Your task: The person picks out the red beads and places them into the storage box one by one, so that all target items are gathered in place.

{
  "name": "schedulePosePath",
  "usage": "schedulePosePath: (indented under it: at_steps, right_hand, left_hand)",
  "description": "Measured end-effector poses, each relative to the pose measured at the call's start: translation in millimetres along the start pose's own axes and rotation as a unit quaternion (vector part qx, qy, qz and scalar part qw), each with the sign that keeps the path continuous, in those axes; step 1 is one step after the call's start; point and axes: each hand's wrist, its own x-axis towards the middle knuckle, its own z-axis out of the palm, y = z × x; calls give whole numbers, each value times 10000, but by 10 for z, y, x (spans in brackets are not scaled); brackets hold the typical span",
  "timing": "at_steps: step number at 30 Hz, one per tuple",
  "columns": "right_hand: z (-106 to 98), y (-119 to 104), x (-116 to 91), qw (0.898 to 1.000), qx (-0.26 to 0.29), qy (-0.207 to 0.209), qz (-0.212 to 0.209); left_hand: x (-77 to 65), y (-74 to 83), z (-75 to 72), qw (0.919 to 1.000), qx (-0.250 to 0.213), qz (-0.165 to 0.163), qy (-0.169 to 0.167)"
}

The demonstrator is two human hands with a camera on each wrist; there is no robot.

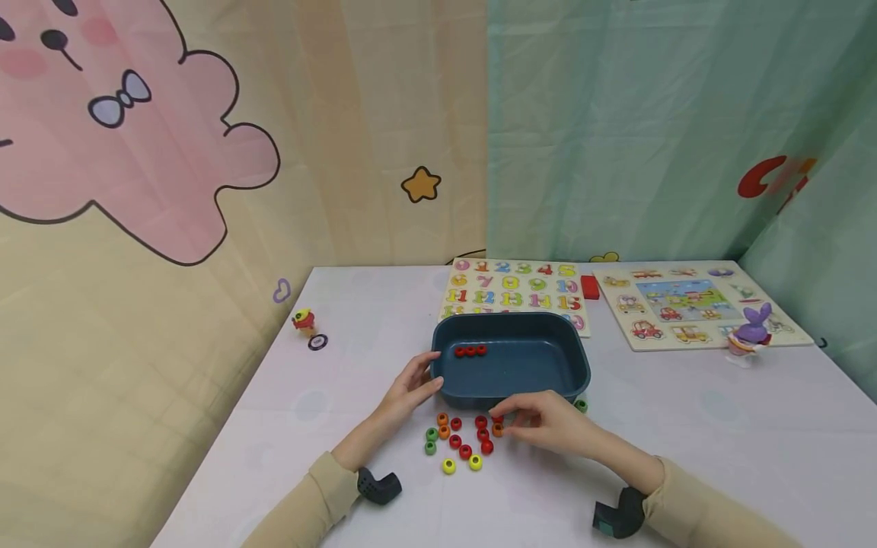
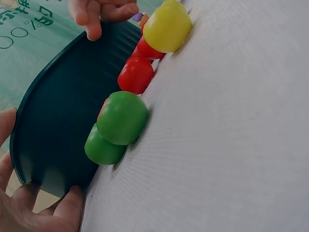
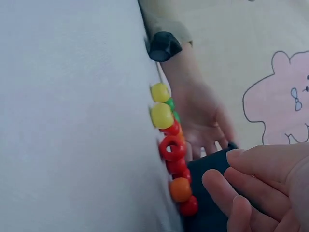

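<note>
Our left hand point(image 1: 400, 396) touches the tray point(image 1: 524, 367); our right hand point(image 1: 551, 422), fingers parted, hovers beside the beads point(image 1: 483, 434). We judge these light, hard, rollable; pinch opposite sides.

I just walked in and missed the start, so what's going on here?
A person is handling small colored beads on a table. Their left hand touches the side of a dark blue tray, while their right hand is at the beads in front, none visible between its fingers. Three red beads lie inside the tray.
</note>
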Motion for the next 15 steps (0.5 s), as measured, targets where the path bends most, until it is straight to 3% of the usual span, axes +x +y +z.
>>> schedulePosePath:
  at_steps: [4, 10, 15]
  right_hand:
    - [95, 86, -4, 9992, -247, 14, 324]
    - [161, 162, -17, 9955, -810, 206, 452]
    - [173, 162, -27, 9929, -1009, 403, 477]
  left_hand:
    - [-39, 92, 27, 10000, 50, 39, -37]
    - [11, -67, -15, 10000, -1, 31, 5]
    - [-32, 87, 22, 9999, 76, -47, -66]
